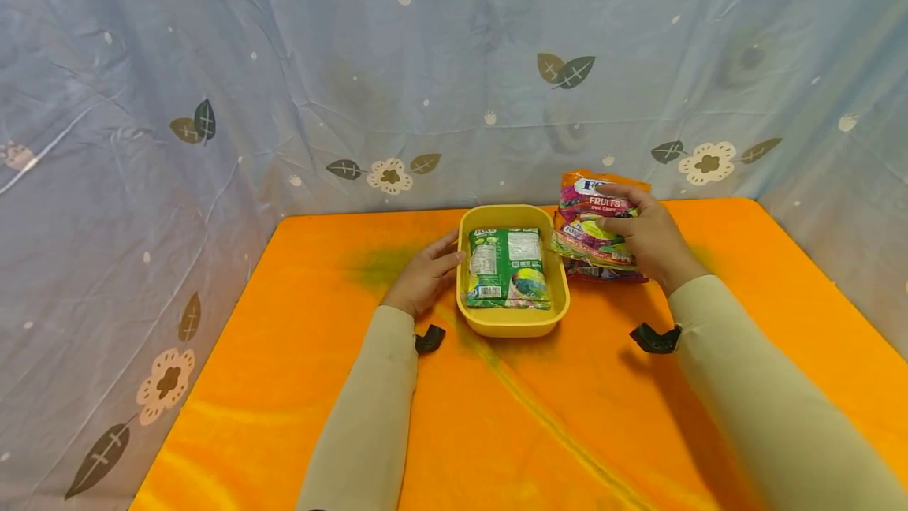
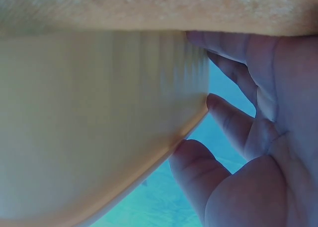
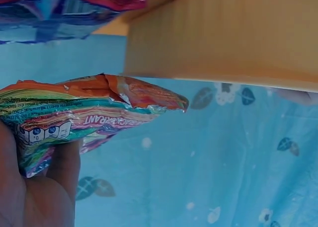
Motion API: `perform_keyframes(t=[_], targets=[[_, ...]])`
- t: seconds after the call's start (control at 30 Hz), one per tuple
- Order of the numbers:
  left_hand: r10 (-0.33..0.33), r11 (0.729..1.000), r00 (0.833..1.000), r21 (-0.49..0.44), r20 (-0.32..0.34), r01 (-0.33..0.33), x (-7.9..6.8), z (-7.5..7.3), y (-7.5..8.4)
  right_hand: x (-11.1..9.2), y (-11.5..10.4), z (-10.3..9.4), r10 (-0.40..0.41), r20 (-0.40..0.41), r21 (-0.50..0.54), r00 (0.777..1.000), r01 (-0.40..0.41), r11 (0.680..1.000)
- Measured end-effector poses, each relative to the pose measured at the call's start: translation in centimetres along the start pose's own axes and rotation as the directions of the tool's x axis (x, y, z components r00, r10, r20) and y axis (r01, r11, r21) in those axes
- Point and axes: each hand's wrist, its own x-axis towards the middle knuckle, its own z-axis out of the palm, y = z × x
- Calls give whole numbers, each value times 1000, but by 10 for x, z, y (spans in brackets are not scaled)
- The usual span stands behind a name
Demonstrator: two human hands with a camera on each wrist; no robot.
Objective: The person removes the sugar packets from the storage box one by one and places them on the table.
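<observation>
A yellow plastic tub (image 1: 512, 327) stands on the table with a green candy packet (image 1: 507, 268) lying flat inside it. My left hand (image 1: 424, 273) is at the tub's left side; in the left wrist view the fingertips touch its outer wall and the thumb (image 2: 196, 170) is at its rim. Right of the tub, my right hand (image 1: 656, 236) pinches a colourful fruit candy packet (image 3: 94, 105), raised above the table, its left corner near the tub's rim. Beneath it lies another purple packet (image 3: 59, 13), mostly hidden in the head view.
An orange cloth (image 1: 319, 416) covers the table. A pale blue curtain (image 1: 454, 85) with leaf and flower prints hangs behind and along both sides. Black wrist mounts (image 1: 654, 339) jut inward from both sleeves.
</observation>
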Motion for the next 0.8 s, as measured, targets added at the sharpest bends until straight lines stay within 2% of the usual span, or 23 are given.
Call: perform_keyframes(t=[0.43, 0.67, 0.8], targets=[[2, 1000, 1000, 16, -12, -2, 4, 0, 0, 12, 9, -40, 22, 76, -120, 997, -13, 993], [10, 1000, 1000, 13, -17, -10, 6, 1, 0, 19, 19, -64, 25, 104, -245, 994, 2, 969], [8, 1000, 1000, 6, -18, -8, 7, 3, 0, 21, 27, -77, 55, 112, -235, 992, -28, 972]])
